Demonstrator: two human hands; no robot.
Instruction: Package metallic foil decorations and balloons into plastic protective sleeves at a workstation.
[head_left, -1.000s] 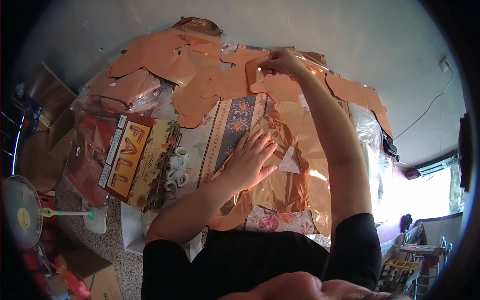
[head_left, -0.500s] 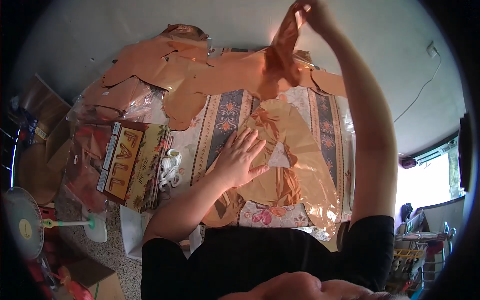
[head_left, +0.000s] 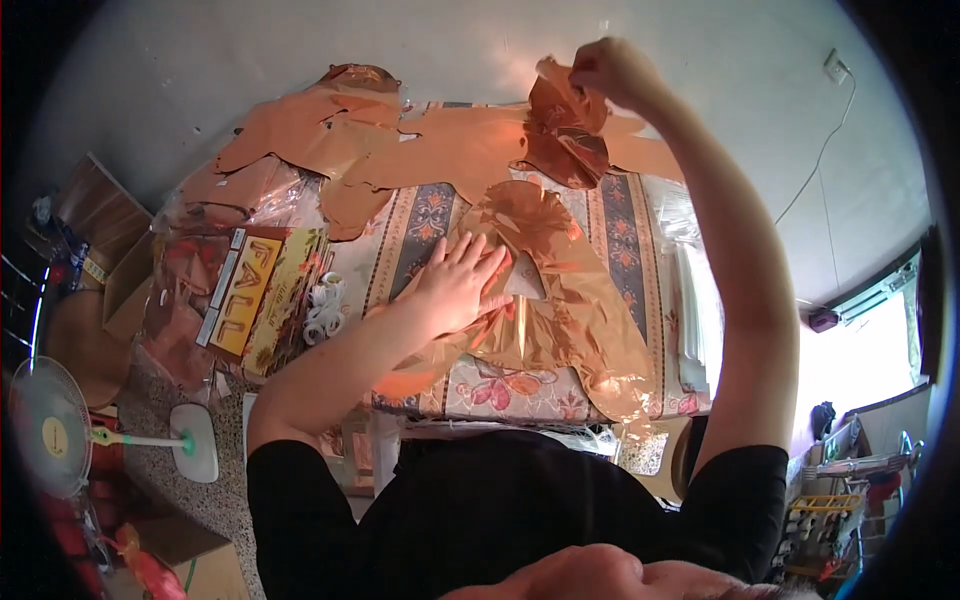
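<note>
Left fingers point(head_left: 470, 254) lie spread atop the triangular foil point(head_left: 585, 315).

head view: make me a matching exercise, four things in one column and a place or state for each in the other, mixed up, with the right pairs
Things:
1. left hand
2. fan
3. right hand
4. socket

Places and states:
A. on the wall, toward the upper right
B. palm down on the gold foil
C. at the left edge of the picture
D. gripping the raised end of a copper foil

Right pairs: 1-B, 2-C, 3-D, 4-A
</note>
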